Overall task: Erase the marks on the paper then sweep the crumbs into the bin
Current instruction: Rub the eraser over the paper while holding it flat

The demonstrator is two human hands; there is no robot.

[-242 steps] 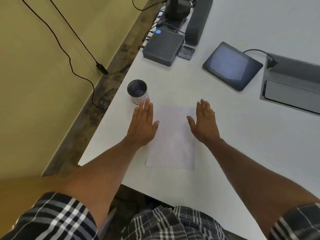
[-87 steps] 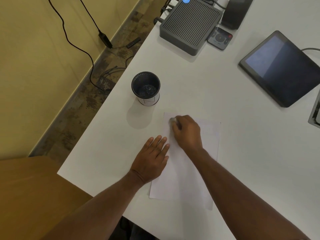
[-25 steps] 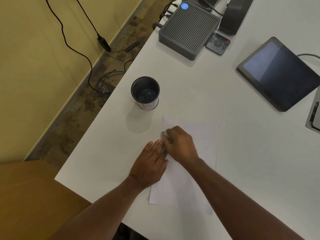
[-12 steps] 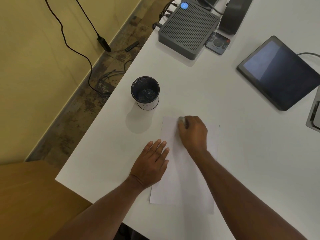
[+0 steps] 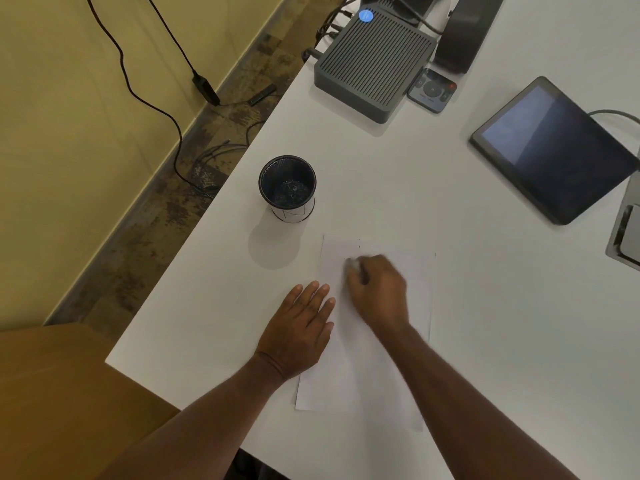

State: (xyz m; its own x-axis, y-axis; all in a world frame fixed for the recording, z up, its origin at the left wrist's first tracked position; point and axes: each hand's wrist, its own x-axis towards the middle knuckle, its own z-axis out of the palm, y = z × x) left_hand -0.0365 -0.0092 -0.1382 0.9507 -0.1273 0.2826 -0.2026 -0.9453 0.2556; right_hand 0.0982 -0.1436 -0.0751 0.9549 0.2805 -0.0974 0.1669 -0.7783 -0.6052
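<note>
The paper (image 5: 367,341) lies flat on the white table (image 5: 450,289), near the table's front-left corner, with both hands on it. The right hand (image 5: 379,291) sits over the upper half of the sheet, its fingers curled round a small pale eraser (image 5: 351,264) whose tip shows just past the knuckles and touches the page; hand and eraser are blurred, so the exact grip is hard to make out. The left hand (image 5: 298,327) lies palm down with its fingers straight and slightly spread, the fingertips resting on the left edge of the sheet and the heel of the hand on the bare table beside it. A few faint dark specks show along the sheet's top edge; whether they are marks or crumbs I cannot tell. Just beyond the top-left corner of the sheet, apart from it, a small black mesh bin (image 5: 287,187) stands upright near the table's left edge, and something crumpled and shiny, like clear plastic, sits at its bottom. Farther back a ribbed grey box (image 5: 372,62) with a blue light has cables running off its rear, and a small remote (image 5: 432,90) lies just beside it. To the right, well apart from the sheet, a dark tablet (image 5: 554,147) rests tilted with a cable at its far corner.
</note>
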